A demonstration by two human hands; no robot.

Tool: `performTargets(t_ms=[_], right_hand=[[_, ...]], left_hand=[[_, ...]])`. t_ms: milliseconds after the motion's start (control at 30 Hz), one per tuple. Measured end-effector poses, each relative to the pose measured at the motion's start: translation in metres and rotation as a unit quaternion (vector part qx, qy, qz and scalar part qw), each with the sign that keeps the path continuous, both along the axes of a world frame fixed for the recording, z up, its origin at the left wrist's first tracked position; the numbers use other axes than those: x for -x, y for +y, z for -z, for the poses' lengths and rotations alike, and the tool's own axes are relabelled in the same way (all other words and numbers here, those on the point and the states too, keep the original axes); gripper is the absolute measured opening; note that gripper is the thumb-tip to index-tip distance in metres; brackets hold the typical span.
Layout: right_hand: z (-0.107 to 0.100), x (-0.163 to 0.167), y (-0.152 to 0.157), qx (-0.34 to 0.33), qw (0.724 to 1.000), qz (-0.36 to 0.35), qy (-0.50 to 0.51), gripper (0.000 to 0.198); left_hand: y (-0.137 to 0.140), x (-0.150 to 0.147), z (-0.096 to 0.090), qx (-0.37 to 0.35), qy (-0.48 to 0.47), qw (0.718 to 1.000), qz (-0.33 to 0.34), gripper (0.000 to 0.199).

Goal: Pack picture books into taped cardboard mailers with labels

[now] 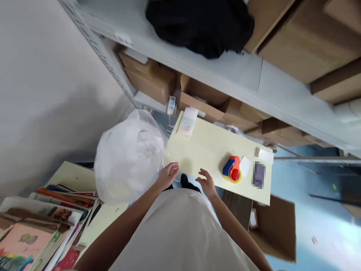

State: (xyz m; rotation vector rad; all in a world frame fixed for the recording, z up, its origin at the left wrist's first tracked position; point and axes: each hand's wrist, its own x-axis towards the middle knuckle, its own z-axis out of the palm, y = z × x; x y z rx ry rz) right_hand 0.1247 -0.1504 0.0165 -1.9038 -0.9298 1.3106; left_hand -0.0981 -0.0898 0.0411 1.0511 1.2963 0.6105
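Observation:
My left hand (168, 176) is beside the right edge of a big white plastic bag (126, 158). Its fingers are loosely stretched, and I see nothing in them. Over the near edge of a pale yellow table (203, 150) hangs my right hand (207, 183), fingers apart and slightly bent, holding nothing. To the right of that hand, a red and blue tape dispenser (233, 169) with yellow tape lies on the tabletop. White paper (244, 166) sits against it. A white packet (187, 122) rests at the table's far left corner.
Shelving (225, 71) with cardboard boxes (203, 99) spans the back. A blurred-out dark item (258, 175) and a small white box (265, 155) are at the table's right end. Below stands an open carton (276, 229). Books and magazines (36, 233) are piled at left.

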Motion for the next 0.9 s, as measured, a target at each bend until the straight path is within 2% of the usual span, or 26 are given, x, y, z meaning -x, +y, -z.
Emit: performTargets(t_ms=[167,300,400,533,733,800,900], right_hand=[[-0.016,-0.003,0.020,-0.067,0.988,-0.135,0.024,0.040],[-0.026,0.004,0.039,-0.111,0.968,-0.221,0.044,0.035],[-0.033,0.023,0.040,-0.130,0.948,-0.282,0.066,0.034],[-0.039,0.061,0.012,-0.134,0.918,-0.355,0.116,0.035],[-0.039,0.131,-0.039,-0.132,0.835,-0.513,0.151,0.034],[-0.042,0.161,-0.051,-0.141,0.813,-0.545,0.145,0.033],[-0.048,0.219,-0.080,-0.147,0.775,-0.598,0.143,0.030]], left_hand=[[-0.050,0.027,-0.017,-0.054,0.091,0.985,-0.137,0.046],[-0.117,0.035,-0.025,-0.084,0.163,0.947,-0.263,0.048],[-0.177,0.039,-0.032,-0.064,0.189,0.913,-0.355,0.046],[-0.252,0.045,-0.041,-0.023,0.215,0.875,-0.433,0.043],[-0.340,0.065,-0.048,-0.023,0.241,0.807,-0.539,0.045],[-0.369,0.075,-0.048,-0.018,0.244,0.778,-0.579,0.046],[-0.417,0.096,-0.040,-0.001,0.239,0.718,-0.654,0.047]])
